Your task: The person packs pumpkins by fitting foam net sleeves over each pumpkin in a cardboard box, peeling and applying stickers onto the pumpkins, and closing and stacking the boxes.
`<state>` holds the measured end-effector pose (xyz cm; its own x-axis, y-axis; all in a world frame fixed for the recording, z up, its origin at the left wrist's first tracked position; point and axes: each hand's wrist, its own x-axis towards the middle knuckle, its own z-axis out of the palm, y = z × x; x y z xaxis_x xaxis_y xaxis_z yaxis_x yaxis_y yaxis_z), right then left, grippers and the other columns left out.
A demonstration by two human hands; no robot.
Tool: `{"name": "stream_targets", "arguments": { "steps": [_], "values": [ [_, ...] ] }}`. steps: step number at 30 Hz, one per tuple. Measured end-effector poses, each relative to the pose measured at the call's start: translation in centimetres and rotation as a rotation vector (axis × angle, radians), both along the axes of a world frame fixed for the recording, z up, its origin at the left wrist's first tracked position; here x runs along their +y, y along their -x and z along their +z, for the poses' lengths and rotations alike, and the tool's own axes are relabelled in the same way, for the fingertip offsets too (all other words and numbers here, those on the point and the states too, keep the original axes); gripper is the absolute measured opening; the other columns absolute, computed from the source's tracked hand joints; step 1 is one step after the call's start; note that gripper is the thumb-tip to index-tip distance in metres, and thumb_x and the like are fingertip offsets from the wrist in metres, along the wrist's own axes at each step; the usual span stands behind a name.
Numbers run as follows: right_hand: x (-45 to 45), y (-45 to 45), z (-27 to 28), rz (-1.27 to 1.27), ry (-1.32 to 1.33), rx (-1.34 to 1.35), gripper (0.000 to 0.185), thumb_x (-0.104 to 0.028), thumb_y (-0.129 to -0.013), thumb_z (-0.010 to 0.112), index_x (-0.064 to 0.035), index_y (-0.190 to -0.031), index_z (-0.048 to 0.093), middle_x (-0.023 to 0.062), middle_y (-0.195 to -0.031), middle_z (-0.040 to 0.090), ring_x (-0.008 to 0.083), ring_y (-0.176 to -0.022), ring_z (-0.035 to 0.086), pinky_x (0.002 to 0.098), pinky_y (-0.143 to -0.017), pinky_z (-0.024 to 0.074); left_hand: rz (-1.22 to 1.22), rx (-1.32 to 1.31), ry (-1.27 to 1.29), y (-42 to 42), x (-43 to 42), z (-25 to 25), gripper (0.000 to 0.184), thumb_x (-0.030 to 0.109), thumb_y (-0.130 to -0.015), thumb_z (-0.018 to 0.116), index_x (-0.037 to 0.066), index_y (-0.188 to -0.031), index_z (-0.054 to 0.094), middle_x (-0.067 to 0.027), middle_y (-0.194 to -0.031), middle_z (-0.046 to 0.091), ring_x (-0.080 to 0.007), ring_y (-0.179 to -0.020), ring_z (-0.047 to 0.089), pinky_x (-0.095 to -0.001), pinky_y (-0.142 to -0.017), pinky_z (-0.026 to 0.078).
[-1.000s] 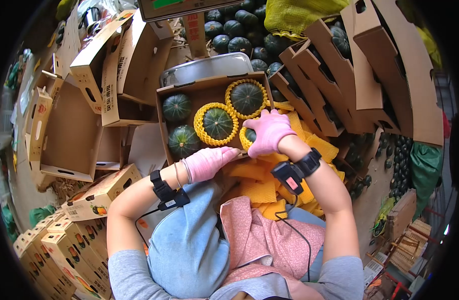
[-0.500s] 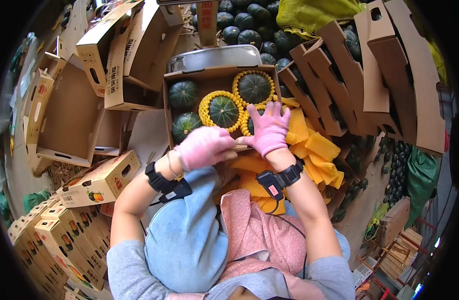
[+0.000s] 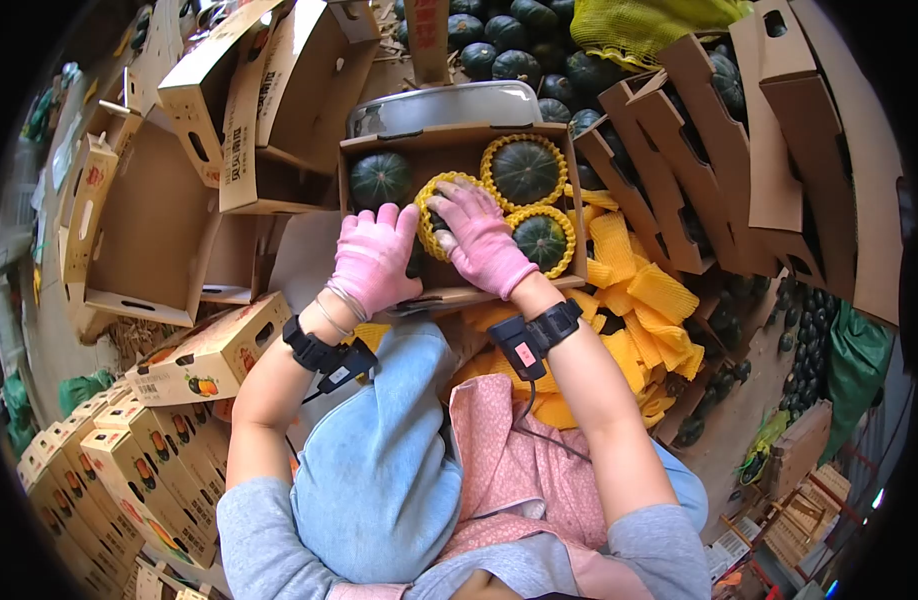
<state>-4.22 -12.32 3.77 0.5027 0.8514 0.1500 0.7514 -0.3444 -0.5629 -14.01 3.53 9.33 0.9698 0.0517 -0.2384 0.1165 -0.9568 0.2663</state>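
Nearest is pink cloth (image 3: 524, 455) w/ small pattern on the person's lap, next to soft blue fabric (image 3: 374, 460). L hand (image 3: 374, 262) and R hand (image 3: 484, 245), both in pink knit gloves, are near each other. L hand is palm down, fingers parted, over the front-left corner of the open box (image 3: 454, 298); it covers most of one dark green pumpkin (image 3: 414, 262), so whether it grips I cannot tell. R hand lies on the middle pumpkin (image 3: 436, 218), touching it; if the fingers hold it firmly, can't tell. This pumpkin sits inside the box, in a yellow foam-net sleeve (image 3: 426, 235). The box is plain brown cardboard, opening upward, long axis L to R across the person. Pumpkins are round and ribbed, w/o clear long axis; on the lower-right pumpkin (image 3: 539, 243), sleeved, pale lines meet on the face turned up. Upper-right pumpkin (image 3: 524, 172) is sleeved too; upper-left pumpkin (image 3: 381, 180) is bare. To the R, orange-yellow foam pieces (image 3: 639, 320) in a pile; to the L, a printed carton (image 3: 214, 350) w/ pumpkin pic. Farther, a standing carton (image 3: 244, 130) reads 贝贝南瓜. Behind the box: shiny tray (image 3: 444, 108), post (image 3: 428, 40) w/ red writing, too blurred to read, then loose pumpkins (image 3: 514, 65).
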Motion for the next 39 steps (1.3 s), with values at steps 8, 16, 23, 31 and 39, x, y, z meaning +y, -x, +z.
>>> {"name": "stream_targets", "arguments": {
  "steps": [8,16,23,31,39],
  "values": [
    [0.3,0.8,-0.2,-0.011,0.11,-0.135,0.04,-0.028,-0.086,0.056,-0.0197,-0.125,0.052,0.013,-0.14,0.039,0.0346,-0.133,0.032,0.0464,-0.112,0.0217,0.119,-0.404,0.002,1.8,3.2,5.8,0.078,0.02,-0.054,0.076,0.009,-0.124,0.044,-0.0138,-0.112,0.053,-0.0325,-0.106,0.052,-0.0429,-0.09,0.04],
    [-0.1,0.4,2.9,0.012,0.069,-0.103,0.069,-0.038,-0.064,0.075,-0.0299,-0.128,0.049,0.0137,-0.136,0.038,0.0373,-0.129,0.033,0.053,-0.108,0.0241,0.043,-0.328,0.185,1.7,1.3,2.7,0.081,0.022,-0.049,0.078,0.009,-0.121,0.045,-0.0142,-0.113,0.052,-0.0334,-0.104,0.052,-0.0431,-0.089,0.041],
    [1.2,0.7,1.9,-0.069,0.322,-0.259,0.054,-0.019,-0.068,0.068,-0.0324,-0.119,0.055,0.0095,-0.134,0.043,0.0355,-0.13,0.034,0.0592,-0.107,0.0188,0.068,-0.317,0.258,2.5,0.4,-0.7,0.08,0.025,-0.049,0.079,0.011,-0.118,0.043,-0.0132,-0.113,0.049,-0.0336,-0.105,0.05,-0.0437,-0.088,0.04],
    [0.9,1.1,1.0,-0.213,0.242,-0.269,0.056,-0.017,-0.059,0.072,-0.031,-0.111,0.058,0.0092,-0.135,0.038,0.036,-0.129,0.031,0.0555,-0.109,0.0188,0.122,-0.28,0.147,1.6,-0.1,-1.1,0.076,0.025,-0.049,0.079,0.01,-0.115,0.043,-0.0125,-0.111,0.05,-0.0325,-0.105,0.051,-0.0422,-0.089,0.04],
    [-11.2,-1.9,7.4,-0.835,-0.091,0.096,0.022,0.003,-0.072,0.055,-0.0036,-0.092,0.059,0.0125,-0.089,0.056,0.0278,-0.082,0.058,0.0347,-0.08,0.0492,0.122,-0.438,0.15,1.2,-0.5,0.4,0.074,0.023,-0.048,0.08,0.012,-0.113,0.046,-0.0118,-0.111,0.05,-0.0322,-0.106,0.05,-0.0446,-0.09,0.038]
  ]
}}
